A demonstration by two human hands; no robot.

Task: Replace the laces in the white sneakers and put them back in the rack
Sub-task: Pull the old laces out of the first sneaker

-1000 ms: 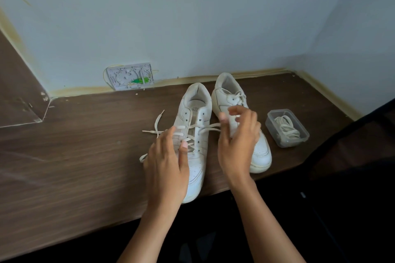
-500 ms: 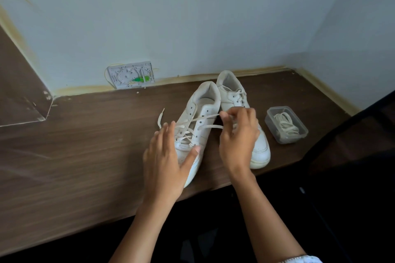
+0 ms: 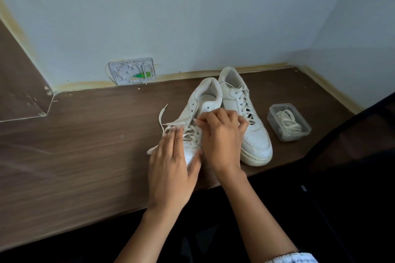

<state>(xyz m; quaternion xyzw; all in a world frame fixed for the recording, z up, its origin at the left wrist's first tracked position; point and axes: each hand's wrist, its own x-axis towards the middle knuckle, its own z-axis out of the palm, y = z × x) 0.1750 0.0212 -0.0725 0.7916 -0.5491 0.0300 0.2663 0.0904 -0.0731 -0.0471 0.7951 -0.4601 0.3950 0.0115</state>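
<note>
left hand [image 3: 171, 168] hides left sneaker [image 3: 203, 100] toe; right hand [image 3: 222, 134] grip unclear

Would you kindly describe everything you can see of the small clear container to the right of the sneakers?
The clear plastic container is small, rectangular with rounded corners, and has no lid on it. It sits upright on the wooden surface, right of the right sneaker and apart from it. Coiled off-white laces lie inside. Neither hand touches it.
</note>
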